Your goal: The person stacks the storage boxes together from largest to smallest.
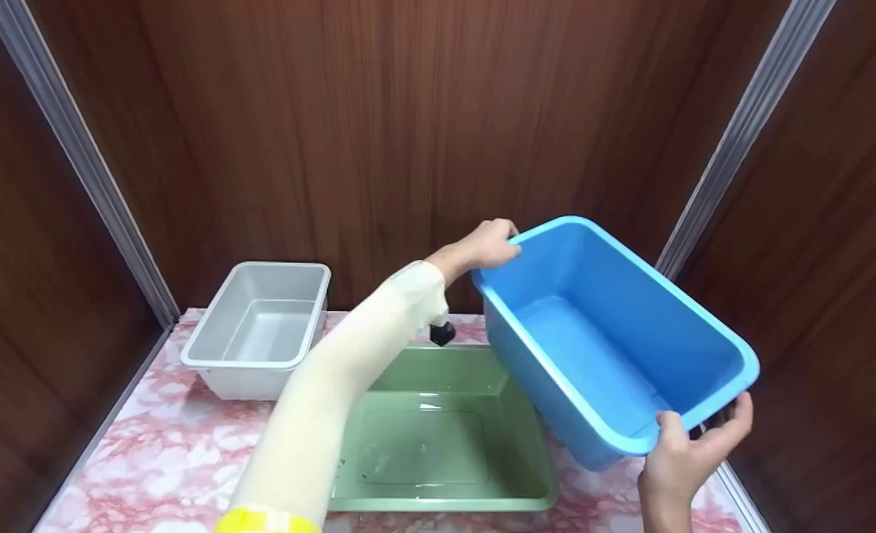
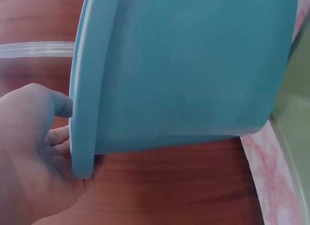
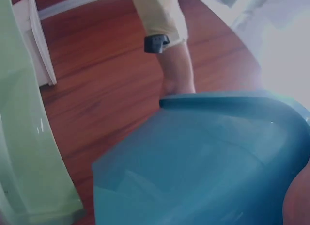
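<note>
A blue plastic basin, with nothing inside it, is held tilted to the right of the green basin. My left hand grips its far left rim, with the thumb on one side and the fingers on the other. At the near right corner, my right hand holds the rim with its thumb over the edge. In the left wrist view, the blue wall rises beside the gripping hand. The green basin sits on the table, with bright reflections and small dark specks low inside it.
A grey-white basin stands at the back left of the pink marbled table. Brown wood-look panels close in the back and both sides, with metal strips at the corners.
</note>
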`<control>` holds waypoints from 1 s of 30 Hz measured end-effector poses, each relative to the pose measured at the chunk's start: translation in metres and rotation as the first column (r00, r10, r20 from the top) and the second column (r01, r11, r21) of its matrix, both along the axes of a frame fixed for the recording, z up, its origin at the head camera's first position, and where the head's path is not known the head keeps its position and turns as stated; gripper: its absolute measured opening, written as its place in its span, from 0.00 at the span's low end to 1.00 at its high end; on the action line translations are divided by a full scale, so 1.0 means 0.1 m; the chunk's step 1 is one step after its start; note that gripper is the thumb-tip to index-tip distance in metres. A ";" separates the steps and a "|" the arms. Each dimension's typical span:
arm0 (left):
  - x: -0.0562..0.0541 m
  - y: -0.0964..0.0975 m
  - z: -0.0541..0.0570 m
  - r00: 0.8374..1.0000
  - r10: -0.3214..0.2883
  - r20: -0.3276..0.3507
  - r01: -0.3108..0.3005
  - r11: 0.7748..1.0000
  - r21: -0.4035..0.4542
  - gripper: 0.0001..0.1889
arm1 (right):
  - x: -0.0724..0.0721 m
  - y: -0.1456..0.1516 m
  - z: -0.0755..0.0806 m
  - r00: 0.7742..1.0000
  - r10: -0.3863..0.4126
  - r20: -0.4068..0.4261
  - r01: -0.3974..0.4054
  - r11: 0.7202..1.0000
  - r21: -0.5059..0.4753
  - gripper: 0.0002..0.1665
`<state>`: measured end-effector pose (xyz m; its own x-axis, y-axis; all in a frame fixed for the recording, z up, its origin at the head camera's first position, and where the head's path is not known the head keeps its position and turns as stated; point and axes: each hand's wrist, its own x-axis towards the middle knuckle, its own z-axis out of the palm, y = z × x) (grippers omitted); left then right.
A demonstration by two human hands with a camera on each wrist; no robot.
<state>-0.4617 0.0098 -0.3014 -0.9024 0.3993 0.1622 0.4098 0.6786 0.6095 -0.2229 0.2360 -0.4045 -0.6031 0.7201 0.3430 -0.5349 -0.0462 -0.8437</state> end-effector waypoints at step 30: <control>0.59 -1.29 -0.02 0.926 0.135 0.352 -0.218 0.953 0.210 0.12 | -0.31 -0.16 0.29 0.904 0.379 0.199 -0.414 0.893 0.178 0.49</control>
